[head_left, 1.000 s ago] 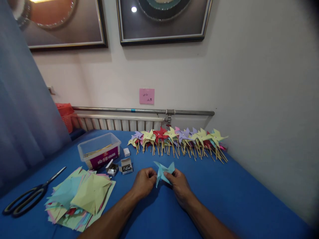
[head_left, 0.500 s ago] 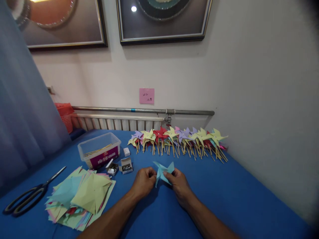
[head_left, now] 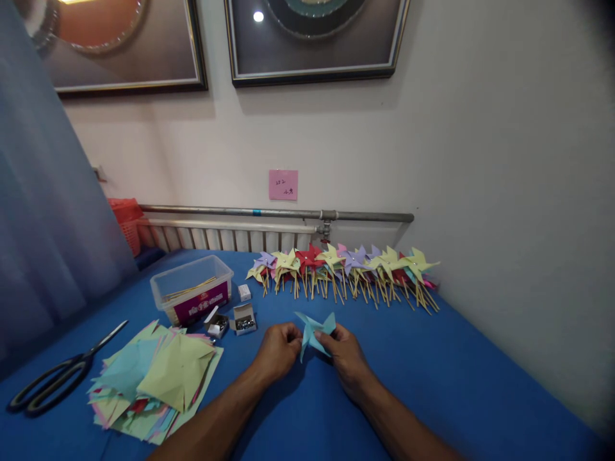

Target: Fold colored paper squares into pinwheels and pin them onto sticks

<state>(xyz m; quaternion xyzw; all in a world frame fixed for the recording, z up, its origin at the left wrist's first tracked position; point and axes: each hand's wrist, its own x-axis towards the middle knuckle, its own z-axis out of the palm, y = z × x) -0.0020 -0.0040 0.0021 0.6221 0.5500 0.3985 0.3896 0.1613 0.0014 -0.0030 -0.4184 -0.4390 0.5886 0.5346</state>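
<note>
Currently, the right hand (head_left: 349, 360) grips one blue pinwheel (head_left: 310, 330) at twelve o'clock; the left hand (head_left: 277, 352) has fingers curled by its edge, hold unclear. At ten o'clock from it sit three boxes (head_left: 246, 330) and one tub (head_left: 202, 305).

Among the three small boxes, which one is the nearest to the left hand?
The right open box, closest to the left hand; the other open box is farther left, the closed box farther back.

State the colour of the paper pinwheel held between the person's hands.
The pinwheel is light blue, as the head view shows.
</note>
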